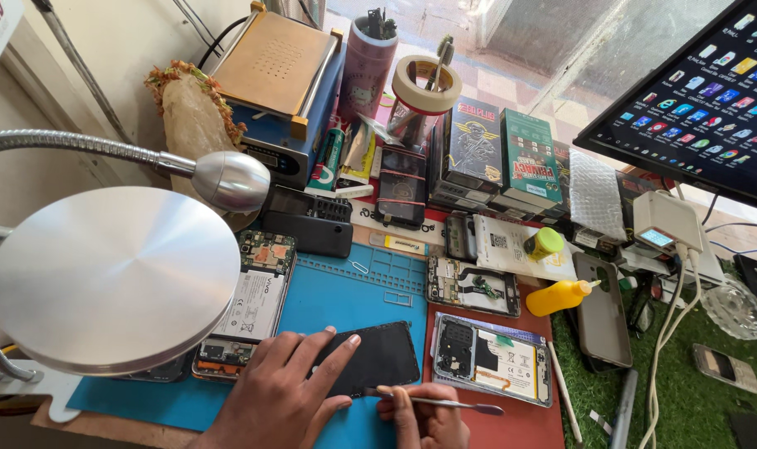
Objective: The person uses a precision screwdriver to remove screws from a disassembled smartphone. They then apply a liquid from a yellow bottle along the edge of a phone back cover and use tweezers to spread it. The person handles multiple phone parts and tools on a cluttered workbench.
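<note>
Low in the frame's centre, the left hand presses flat, fingers spread, on the black rectangular phone screen panel lying on the blue silicone mat. The right hand pinches a thin metal spudger at the panel's lower edge; prying too steeply could likely crack the glass.

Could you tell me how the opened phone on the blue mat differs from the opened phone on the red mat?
The opened phone on the blue mat stands lengthwise away from the person, partly hidden by the round lamp head; the opened phone on the red mat lies crosswise, in full view. The first lies beside the left hand, the second beside the right hand holding the metal spudger. Both lie with their insides exposed.
</note>
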